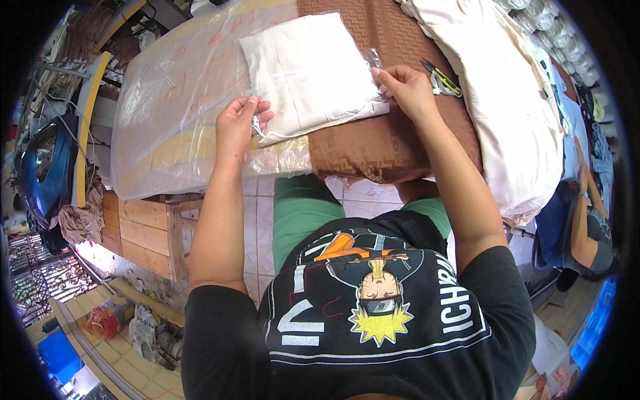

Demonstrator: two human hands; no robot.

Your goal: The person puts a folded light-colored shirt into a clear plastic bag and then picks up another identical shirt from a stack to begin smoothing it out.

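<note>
A folded cream-white garment [303, 73] lies flat in a clear plastic bag, partly on plastic sheeting and partly on brown cloth. My left hand [241, 121] is at the bag's near left corner, its fingertips closed on the crinkled clear plastic. At the bag's right edge, my right hand [408, 90] pinches the clear plastic bag [375, 61] between thumb and fingers. Just right of that hand rest thread snips [445, 81] with yellow-green handles and dark blades, next to a small white item too unclear to name.
Clear plastic sheeting [173, 100] covers the work surface's left part; patterned brown cloth [373, 147] covers the middle. A long heap of cream fabric [510, 113] lies at the right. Another person's arm [583, 220] is at far right. A wooden crate [143, 230] stands lower left.
</note>
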